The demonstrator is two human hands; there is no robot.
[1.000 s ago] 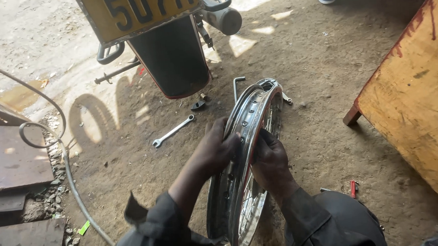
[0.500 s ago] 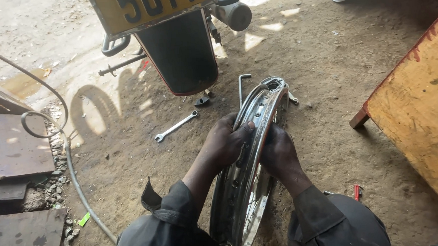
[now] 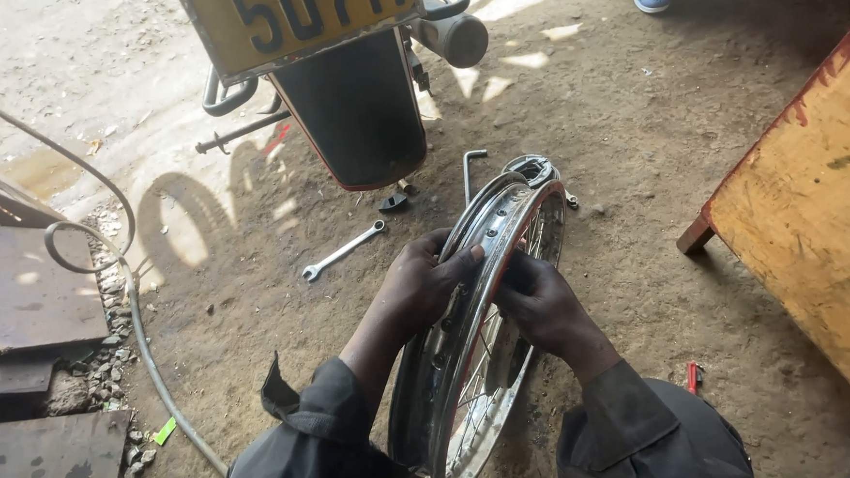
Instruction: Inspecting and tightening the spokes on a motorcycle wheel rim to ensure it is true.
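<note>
Both hands have stayed on the wheel (image 3: 491, 294): left hand (image 3: 427, 282) clamped over the rim, right hand (image 3: 540, 301) clamped beside the spokes.

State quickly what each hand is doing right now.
Left hand: closed on the wheel rim.
Right hand: pressed against the same rim's other side; grip cannot be told.

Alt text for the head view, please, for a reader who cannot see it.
Two bare hands, left hand and right hand, grip an upright chrome spoked motorcycle wheel rim on a dirt floor. A silver spanner lies near a parked motorcycle's black rear mudguard.
</note>
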